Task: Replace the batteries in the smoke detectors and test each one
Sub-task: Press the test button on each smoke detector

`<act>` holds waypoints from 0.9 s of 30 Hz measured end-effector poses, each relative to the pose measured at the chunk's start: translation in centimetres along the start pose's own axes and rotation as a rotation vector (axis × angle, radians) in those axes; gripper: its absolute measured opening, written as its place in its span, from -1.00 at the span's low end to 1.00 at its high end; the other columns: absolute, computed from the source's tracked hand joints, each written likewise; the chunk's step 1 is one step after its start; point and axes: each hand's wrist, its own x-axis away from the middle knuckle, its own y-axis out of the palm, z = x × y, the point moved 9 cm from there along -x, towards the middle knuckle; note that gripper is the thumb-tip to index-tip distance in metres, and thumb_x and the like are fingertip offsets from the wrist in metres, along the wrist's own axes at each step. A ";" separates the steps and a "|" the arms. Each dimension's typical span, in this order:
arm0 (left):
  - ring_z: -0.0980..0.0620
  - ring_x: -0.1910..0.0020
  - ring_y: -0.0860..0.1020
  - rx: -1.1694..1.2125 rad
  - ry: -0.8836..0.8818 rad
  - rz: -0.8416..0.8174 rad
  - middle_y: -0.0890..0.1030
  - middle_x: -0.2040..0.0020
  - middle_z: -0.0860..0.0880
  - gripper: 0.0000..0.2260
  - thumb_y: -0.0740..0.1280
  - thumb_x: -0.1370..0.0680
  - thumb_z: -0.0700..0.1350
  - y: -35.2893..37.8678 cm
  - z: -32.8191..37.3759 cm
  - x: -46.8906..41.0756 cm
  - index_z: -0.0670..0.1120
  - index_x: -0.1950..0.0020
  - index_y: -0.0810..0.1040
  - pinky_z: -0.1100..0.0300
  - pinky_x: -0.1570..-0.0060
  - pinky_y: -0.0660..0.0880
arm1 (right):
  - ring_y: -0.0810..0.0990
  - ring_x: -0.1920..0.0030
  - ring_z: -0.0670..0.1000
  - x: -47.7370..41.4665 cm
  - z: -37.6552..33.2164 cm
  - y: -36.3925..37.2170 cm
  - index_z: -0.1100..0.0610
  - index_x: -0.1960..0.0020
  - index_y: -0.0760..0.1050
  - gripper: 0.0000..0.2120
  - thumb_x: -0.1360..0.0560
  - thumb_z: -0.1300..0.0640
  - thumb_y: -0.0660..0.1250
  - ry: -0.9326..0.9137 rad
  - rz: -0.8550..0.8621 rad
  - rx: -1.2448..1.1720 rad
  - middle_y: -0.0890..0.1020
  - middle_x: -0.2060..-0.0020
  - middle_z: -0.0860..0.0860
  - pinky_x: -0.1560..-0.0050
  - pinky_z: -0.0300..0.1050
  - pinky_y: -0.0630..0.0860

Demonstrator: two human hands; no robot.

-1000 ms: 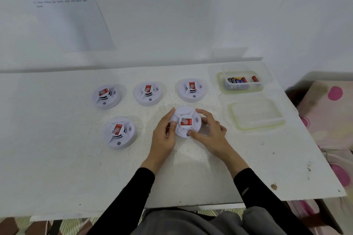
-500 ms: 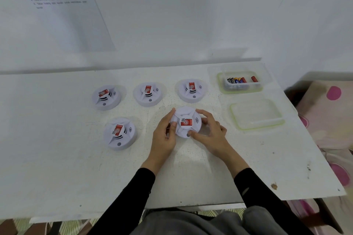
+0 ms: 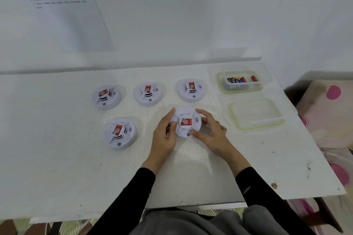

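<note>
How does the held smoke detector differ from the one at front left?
The held detector is gripped by the left hand and right hand; the front-left detector sits untouched on the table. The held one's red label lies level; the front-left one's stands tilted. Both are white, round and face up.

A worn white-painted tabletop, chipped at its near right edge, stands against a plain white wall. A printed white paper sheet hangs on the wall at upper left. Right of the table lies cream fabric with pink spots. The light is soft and even.
</note>
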 end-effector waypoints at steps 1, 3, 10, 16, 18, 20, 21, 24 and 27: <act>0.18 -0.39 0.42 0.001 0.002 0.000 0.46 -0.41 0.07 -0.64 0.19 -0.68 -0.15 0.0 0.0 0.0 0.06 -0.48 0.34 0.28 -0.30 0.43 | 0.36 -0.29 -0.10 0.0 0.0 0.0 -0.45 -0.28 0.18 -0.41 -0.44 -0.09 0.44 0.001 0.000 -0.003 0.49 -0.17 -0.27 -0.25 -0.11 0.03; 0.18 -0.39 0.43 0.004 0.001 -0.001 0.47 -0.41 0.06 -0.64 0.19 -0.68 -0.15 0.0 0.1 0.0 0.06 -0.47 0.34 0.28 -0.29 0.44 | 0.36 -0.30 -0.10 -0.1 0.1 0.0 -0.44 -0.28 0.18 -0.41 -0.45 -0.08 0.44 0.003 0.000 -0.012 0.50 -0.19 -0.25 -0.25 -0.11 0.02; 0.17 -0.40 0.42 0.002 -0.003 0.000 0.46 -0.40 0.09 -0.64 0.19 -0.68 -0.14 0.0 0.0 0.0 0.07 -0.47 0.34 0.27 -0.30 0.43 | 0.38 -0.29 -0.13 -0.1 0.2 0.0 -0.40 -0.30 0.21 -0.41 -0.44 -0.05 0.45 0.012 -0.004 -0.029 0.51 -0.18 -0.26 -0.24 -0.13 0.02; 0.18 -0.40 0.42 -0.002 0.000 0.001 0.47 -0.40 0.10 -0.64 0.20 -0.68 -0.15 0.1 0.0 0.0 0.09 -0.47 0.34 0.29 -0.30 0.43 | 0.39 -0.27 -0.14 -0.1 0.2 0.0 -0.43 -0.27 0.21 -0.41 -0.44 -0.05 0.46 0.015 0.003 -0.026 0.50 -0.17 -0.26 -0.24 -0.13 0.02; 0.20 -0.39 0.41 -0.005 0.003 0.003 0.46 -0.40 0.11 -0.64 0.20 -0.68 -0.15 0.1 0.1 0.0 0.09 -0.47 0.34 0.31 -0.29 0.42 | 0.39 -0.27 -0.14 -0.1 0.1 0.0 -0.44 -0.26 0.21 -0.42 -0.44 -0.05 0.45 0.014 0.004 -0.029 0.51 -0.17 -0.25 -0.24 -0.13 0.01; 0.22 -0.38 0.42 -0.013 0.002 0.002 0.46 -0.39 0.13 -0.64 0.19 -0.68 -0.14 0.1 0.1 -0.1 0.09 -0.47 0.34 0.33 -0.28 0.42 | 0.39 -0.27 -0.14 -0.1 0.1 0.0 -0.43 -0.27 0.21 -0.42 -0.44 -0.05 0.45 0.014 0.003 -0.030 0.51 -0.18 -0.23 -0.24 -0.13 0.02; 0.24 -0.38 0.41 -0.016 0.000 0.000 0.46 -0.38 0.16 -0.64 0.19 -0.68 -0.14 0.1 0.0 -0.1 0.09 -0.47 0.34 0.34 -0.27 0.42 | 0.39 -0.27 -0.14 -0.1 0.1 0.0 -0.43 -0.27 0.21 -0.42 -0.44 -0.05 0.45 0.013 0.004 -0.029 0.51 -0.19 -0.22 -0.23 -0.13 0.02; 0.25 -0.37 0.42 -0.009 -0.003 -0.002 0.46 -0.37 0.17 -0.64 0.19 -0.68 -0.14 0.1 0.0 -0.1 0.08 -0.47 0.34 0.34 -0.27 0.42 | 0.39 -0.28 -0.12 -0.2 0.2 0.0 -0.42 -0.27 0.21 -0.42 -0.44 -0.05 0.45 0.019 0.003 -0.028 0.51 -0.19 -0.22 -0.25 -0.12 0.02; 0.23 -0.38 0.42 0.002 -0.004 -0.001 0.46 -0.38 0.15 -0.64 0.19 -0.68 -0.14 0.0 0.0 -0.1 0.07 -0.48 0.35 0.34 -0.27 0.43 | 0.39 -0.28 -0.13 -0.1 0.2 0.0 -0.42 -0.28 0.21 -0.42 -0.44 -0.05 0.45 0.022 0.002 -0.030 0.52 -0.19 -0.22 -0.25 -0.12 0.02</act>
